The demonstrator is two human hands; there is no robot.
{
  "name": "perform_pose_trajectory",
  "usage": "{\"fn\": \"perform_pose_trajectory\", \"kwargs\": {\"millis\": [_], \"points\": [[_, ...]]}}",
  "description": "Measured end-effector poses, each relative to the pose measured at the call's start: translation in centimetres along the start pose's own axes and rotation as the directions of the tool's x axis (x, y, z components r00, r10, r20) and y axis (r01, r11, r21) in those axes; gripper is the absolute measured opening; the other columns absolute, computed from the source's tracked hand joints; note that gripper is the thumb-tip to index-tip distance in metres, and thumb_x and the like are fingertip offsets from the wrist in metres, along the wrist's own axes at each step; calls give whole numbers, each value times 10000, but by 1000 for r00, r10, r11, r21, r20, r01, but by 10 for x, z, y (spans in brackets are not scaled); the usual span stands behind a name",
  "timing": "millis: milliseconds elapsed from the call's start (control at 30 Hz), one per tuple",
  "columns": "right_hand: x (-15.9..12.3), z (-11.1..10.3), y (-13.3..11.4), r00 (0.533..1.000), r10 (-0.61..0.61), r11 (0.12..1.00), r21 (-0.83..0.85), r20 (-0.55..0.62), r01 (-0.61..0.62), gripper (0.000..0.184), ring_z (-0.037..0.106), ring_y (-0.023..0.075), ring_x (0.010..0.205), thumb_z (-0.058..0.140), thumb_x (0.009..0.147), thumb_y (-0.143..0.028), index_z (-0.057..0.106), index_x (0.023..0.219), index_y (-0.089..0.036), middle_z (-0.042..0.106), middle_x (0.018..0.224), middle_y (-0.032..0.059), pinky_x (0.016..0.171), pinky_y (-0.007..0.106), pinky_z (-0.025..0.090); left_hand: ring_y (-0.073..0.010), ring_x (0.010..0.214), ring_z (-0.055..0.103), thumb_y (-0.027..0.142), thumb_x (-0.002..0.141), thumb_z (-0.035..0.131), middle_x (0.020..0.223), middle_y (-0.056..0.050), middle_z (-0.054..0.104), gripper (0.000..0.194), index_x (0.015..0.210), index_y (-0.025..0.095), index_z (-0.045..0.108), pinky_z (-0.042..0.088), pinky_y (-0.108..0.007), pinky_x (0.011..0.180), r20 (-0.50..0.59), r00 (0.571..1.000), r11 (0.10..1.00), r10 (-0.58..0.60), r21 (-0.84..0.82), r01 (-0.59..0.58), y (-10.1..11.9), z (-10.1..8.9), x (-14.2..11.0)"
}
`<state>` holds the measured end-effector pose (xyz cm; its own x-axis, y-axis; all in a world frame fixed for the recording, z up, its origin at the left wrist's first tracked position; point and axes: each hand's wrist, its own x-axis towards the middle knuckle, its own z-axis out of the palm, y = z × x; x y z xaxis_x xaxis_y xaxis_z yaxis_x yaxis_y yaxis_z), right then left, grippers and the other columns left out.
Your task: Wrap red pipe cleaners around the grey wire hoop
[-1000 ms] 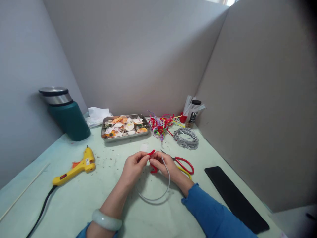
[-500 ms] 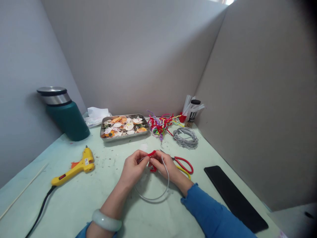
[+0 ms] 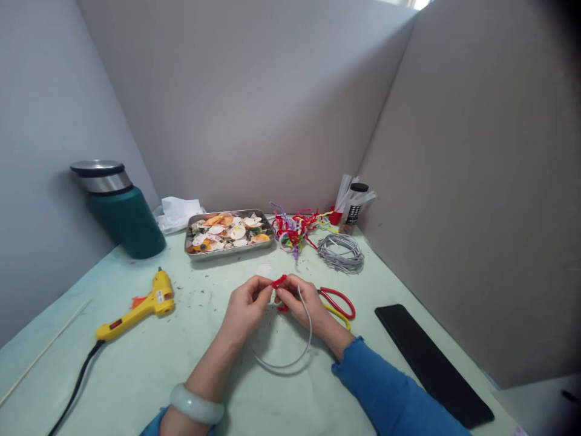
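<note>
A fuzzy red pipe cleaner (image 3: 279, 281) is pinched between my two hands, its lower end showing beneath my fingers. My left hand (image 3: 247, 304) is closed on it from the left, thumb against forefinger. From the right, my right hand (image 3: 302, 303) grips it the same way. A grey wire (image 3: 290, 365) hangs from between the hands in a wide loop down to the table; where it meets the pipe cleaner is covered by my fingers. Just beyond my right wrist lie scissors or pliers with one red handle (image 3: 338, 301) and one yellow handle (image 3: 338, 316), partly hidden.
A yellow glue gun (image 3: 136, 312) with a black cord and a thin stick (image 3: 45, 351) lie left. Behind stand a green bottle (image 3: 124, 221), a metal tray (image 3: 233, 251) of shells, colourful pipe cleaners (image 3: 297, 230), a grey wire coil (image 3: 340, 253) and a jar (image 3: 354, 209). A black strip (image 3: 431, 363) lies right.
Both hands stay close together with only a slight shift of the fingers on the red pipe cleaner. The whole view has moved very slightly.
</note>
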<state>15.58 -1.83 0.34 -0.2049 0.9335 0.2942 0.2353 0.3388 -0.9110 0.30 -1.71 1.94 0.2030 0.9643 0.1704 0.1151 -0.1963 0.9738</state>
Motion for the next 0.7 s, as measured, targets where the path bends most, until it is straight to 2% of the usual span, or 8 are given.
{"fn": "perform_pose_trajectory", "kwargs": {"millis": [367, 567, 700], "points": [[-2, 0, -1, 999, 31, 997, 68, 34, -33, 108, 504, 96, 557, 526, 828, -239, 533, 749, -166, 557, 651, -18, 516, 195, 402, -137, 663, 540, 297, 767, 556, 700, -13, 619, 172, 782, 139, 623, 399, -222, 627, -13, 1000, 1000, -17, -8, 17, -1, 1, 1], [-1, 0, -4, 999, -7, 998, -57, -50, 4, 72, 486, 102, 584, 536, 798, -198, 545, 735, -165, 560, 648, -17, 544, 205, 376, -141, 664, 555, 297, 756, 573, 690, -10, 632, 161, 769, 147, 631, 401, -219, 630, -19, 999, 999, -33, -22, 33, 0, 1, 1], [-1, 1, -3, 999, -20, 994, -104, -39, 16, 71, 488, 107, 589, 531, 788, -177, 547, 719, -170, 566, 648, -20, 554, 210, 367, -149, 671, 560, 320, 742, 595, 694, -18, 635, 178, 762, 148, 633, 407, -230, 643, -15, 999, 998, -44, -43, 44, 1, 2, 0]]}}
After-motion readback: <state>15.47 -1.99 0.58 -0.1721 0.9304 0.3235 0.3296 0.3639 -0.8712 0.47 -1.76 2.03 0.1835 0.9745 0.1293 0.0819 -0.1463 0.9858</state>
